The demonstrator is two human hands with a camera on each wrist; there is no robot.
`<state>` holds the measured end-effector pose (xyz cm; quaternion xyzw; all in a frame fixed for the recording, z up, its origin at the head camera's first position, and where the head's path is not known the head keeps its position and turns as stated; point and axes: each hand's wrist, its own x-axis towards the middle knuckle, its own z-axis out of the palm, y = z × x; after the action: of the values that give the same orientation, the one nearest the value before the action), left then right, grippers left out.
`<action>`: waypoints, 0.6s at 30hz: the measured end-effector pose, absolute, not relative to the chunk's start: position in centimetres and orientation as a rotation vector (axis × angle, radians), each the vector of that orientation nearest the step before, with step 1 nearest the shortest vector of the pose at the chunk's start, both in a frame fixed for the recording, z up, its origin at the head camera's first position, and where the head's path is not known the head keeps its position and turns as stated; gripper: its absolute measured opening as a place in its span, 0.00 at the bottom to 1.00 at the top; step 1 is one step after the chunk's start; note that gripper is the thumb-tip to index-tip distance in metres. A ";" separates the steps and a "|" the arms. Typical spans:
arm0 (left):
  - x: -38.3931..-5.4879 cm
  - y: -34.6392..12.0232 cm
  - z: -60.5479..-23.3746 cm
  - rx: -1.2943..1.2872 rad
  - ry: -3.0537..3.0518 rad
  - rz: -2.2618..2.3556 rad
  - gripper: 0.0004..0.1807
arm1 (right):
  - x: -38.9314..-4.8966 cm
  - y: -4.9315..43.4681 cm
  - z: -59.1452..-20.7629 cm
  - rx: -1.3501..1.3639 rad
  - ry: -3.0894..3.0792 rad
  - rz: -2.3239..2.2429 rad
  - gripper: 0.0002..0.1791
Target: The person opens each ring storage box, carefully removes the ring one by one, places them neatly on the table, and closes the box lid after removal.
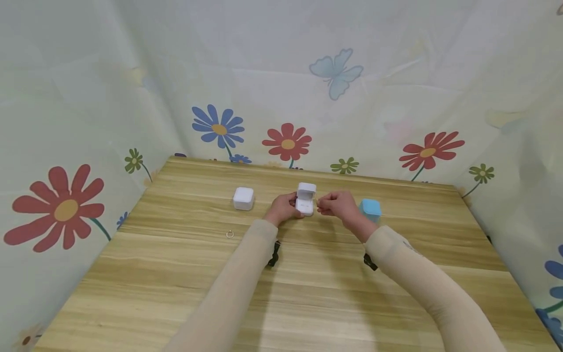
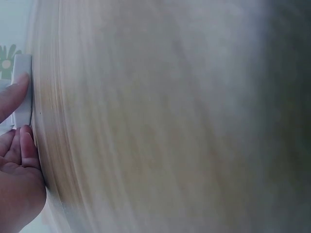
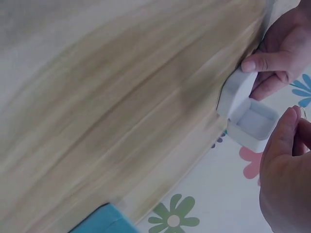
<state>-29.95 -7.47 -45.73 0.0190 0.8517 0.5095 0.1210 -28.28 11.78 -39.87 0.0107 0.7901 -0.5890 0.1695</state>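
Note:
In the head view, a small white ring box (image 1: 306, 187) stands with its lid raised near the middle of the table. My left hand (image 1: 281, 209) grips it from the left side, thumb at the front. The right wrist view shows the box's hollow lid (image 3: 257, 120) and the left thumb on its base. Close to the box's right side, my right hand (image 1: 339, 204) pinches a thin ring (image 3: 304, 112) between thumb and fingertips, mostly covered by them. Only a sliver of the left hand and box appears in the left wrist view.
A closed white box (image 1: 244, 198) sits to the left, with another ring (image 1: 230, 234) lying on the wooden table (image 1: 176, 274) nearer me. Just behind the right wrist stands a light blue box (image 1: 371, 209). Flowered cloth (image 1: 246, 63) hangs around the table.

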 end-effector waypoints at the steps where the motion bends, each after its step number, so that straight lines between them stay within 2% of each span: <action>1: -30.0 -7.5 -45.8 0.058 2.492 1.483 0.43 | -28.1 11.8 -39.9 0.022 2.247 -1.667 0.16; 18: -30.5 -7.6 -46.3 0.083 2.515 1.470 0.43 | -26.7 10.9 -42.0 0.025 2.160 -1.713 0.14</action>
<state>-30.46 -7.60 -46.30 0.0281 0.8574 0.5012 0.1135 -26.75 10.92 -42.04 0.0090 0.7691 -0.6098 0.1911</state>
